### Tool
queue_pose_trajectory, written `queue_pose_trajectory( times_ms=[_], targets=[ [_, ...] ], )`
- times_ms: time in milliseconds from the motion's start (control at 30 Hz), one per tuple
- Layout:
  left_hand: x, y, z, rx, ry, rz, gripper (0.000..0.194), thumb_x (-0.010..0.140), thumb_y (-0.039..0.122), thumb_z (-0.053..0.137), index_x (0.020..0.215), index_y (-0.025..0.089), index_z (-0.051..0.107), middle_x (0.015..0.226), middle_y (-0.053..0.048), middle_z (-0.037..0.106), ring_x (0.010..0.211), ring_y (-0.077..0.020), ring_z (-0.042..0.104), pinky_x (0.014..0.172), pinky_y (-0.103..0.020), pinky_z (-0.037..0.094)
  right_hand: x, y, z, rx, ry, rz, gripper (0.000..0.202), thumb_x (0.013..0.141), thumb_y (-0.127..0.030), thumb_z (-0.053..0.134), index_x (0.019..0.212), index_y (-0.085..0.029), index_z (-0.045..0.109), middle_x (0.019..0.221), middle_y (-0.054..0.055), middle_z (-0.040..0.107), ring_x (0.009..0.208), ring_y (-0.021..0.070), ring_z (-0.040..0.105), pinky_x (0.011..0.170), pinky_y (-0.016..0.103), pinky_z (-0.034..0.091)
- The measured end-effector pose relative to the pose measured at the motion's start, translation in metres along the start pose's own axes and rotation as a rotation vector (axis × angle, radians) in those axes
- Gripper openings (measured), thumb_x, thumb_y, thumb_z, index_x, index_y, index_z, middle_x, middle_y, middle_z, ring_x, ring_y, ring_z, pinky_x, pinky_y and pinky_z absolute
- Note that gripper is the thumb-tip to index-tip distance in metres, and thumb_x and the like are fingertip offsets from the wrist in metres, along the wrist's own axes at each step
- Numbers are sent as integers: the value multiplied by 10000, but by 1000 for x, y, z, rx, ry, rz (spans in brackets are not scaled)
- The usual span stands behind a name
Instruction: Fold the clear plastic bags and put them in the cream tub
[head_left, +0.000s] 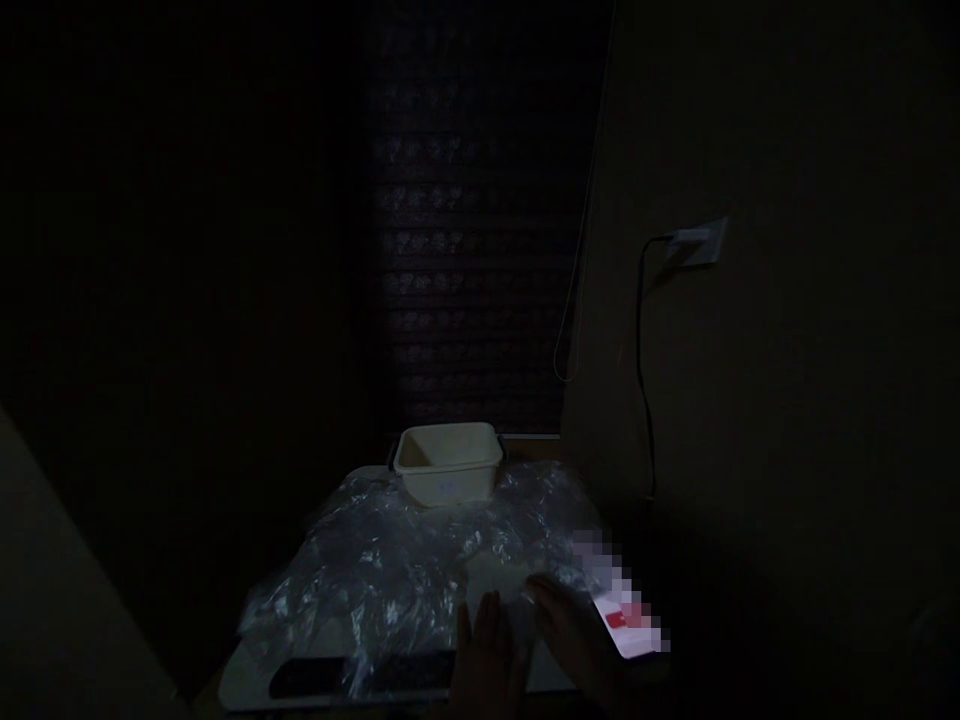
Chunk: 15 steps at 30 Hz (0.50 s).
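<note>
- Clear plastic film [397, 560] lies crumpled across the white table [238, 680], mostly ahead and to the left of both hands; no clear long axis shows.
- Left hand [487, 655] is nearer to this larger part, its fingers extended forward, without visible hold.
- Right hand [559, 620] has bent fingers at the film; whether they pinch it, I cannot tell.

light: very dim, corners near black | back: patterned horizontal-banded window blind [480, 250], faintly lit mid-height, looped pull cord [565, 379] at its right | right: plain wall [795, 400], wall outlet [718, 243], plug [691, 236] inserted, black cable [640, 330] hanging | below: white-topped table [238, 685], rounded corner
</note>
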<state>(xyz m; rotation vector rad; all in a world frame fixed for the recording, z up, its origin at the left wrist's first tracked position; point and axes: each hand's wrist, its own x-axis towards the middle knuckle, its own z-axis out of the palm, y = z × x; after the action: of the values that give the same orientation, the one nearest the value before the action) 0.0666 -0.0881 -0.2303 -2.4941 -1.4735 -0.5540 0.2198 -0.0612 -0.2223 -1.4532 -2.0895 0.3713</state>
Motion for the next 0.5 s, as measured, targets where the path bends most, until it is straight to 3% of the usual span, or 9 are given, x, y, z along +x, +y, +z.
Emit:
queue_pose_trajectory(
  times_ms=[133,233,400,500],
  targets=[
    [2,-8,-13,-80,-14,89,351,794,273,248,1089,180,413,1145,-75,423,1060,-186,349,874,-405,255,14,0,-8,56,-22,-35,324,699,-158,323,962,-183,511,988,51,525,936,135,450,816,259,332],
    [1,-11,-16,-145,-36,75,356,765,223,290,1085,136,420,1118,-107,447,1033,-199,382,857,-392,296,24,-7,-9,19,-109,-58,296,659,-129,364,894,-178,536,927,53,535,883,140,464,761,249,345],
    [-7,-12,-13,-399,43,-110,411,727,183,303,1126,103,368,1130,-126,427,1033,-176,384,839,-311,343,33,-24,-9,-156,-187,-35,183,621,-106,387,646,-142,565,747,69,560,759,156,491,672,247,347],
    [-7,-16,-13,-618,83,-251,408,718,194,308,1112,117,378,1124,-114,433,1020,-164,397,828,-287,349,36,-26,-12,-108,-191,3,159,594,-88,398,582,-142,548,693,55,561,704,146,501,629,235,351]
  ],
)
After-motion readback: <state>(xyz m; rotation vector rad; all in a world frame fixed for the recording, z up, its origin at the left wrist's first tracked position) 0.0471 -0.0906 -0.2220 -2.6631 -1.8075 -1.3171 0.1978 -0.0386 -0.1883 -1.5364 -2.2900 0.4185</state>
